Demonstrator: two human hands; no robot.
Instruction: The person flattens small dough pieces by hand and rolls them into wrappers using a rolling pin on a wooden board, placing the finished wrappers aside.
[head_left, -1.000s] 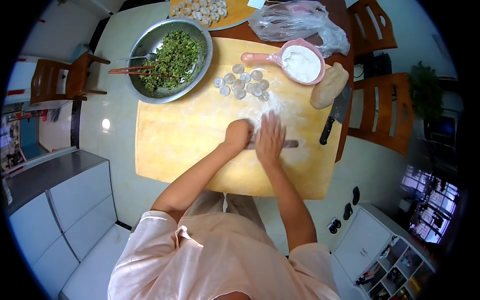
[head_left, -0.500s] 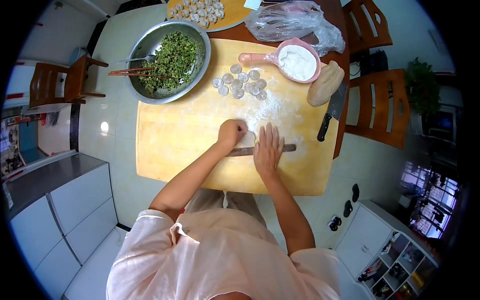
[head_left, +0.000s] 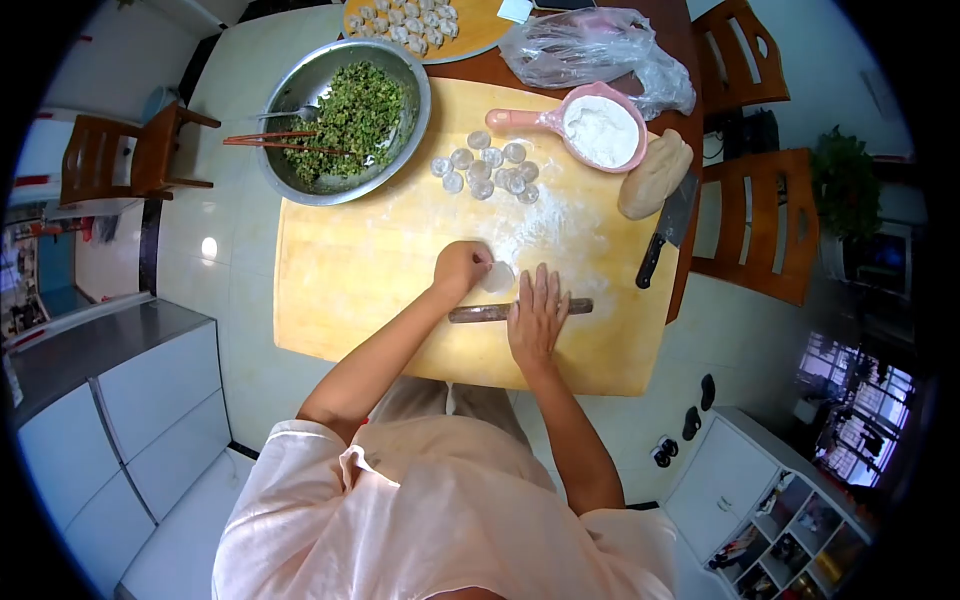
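My left hand (head_left: 463, 268) pinches the left edge of a thin round dough wrapper (head_left: 498, 279) lying on the floured wooden board (head_left: 350, 280). Just below the wrapper lies a dark wooden rolling pin (head_left: 480, 313). Flat across the pin rests my right hand (head_left: 538, 318), its fingers stretched out beyond it. The palm hides the middle of the pin. Further up the board are several small flattened dough discs (head_left: 481, 171), some touching or overlapping.
A metal bowl (head_left: 420, 125) of chopped green filling, with chopsticks (head_left: 262, 138), stands upper left. At upper right are a pink scoop of flour (head_left: 603, 132), a dough lump (head_left: 655, 173) and a knife (head_left: 652, 258). Behind are filled dumplings (head_left: 408, 22) and a plastic bag (head_left: 585, 48).
My right hand and the rolling pin have moved back towards my body, off the wrapper, which now shows more fully. My left hand keeps its pinch. The view has shifted slightly.
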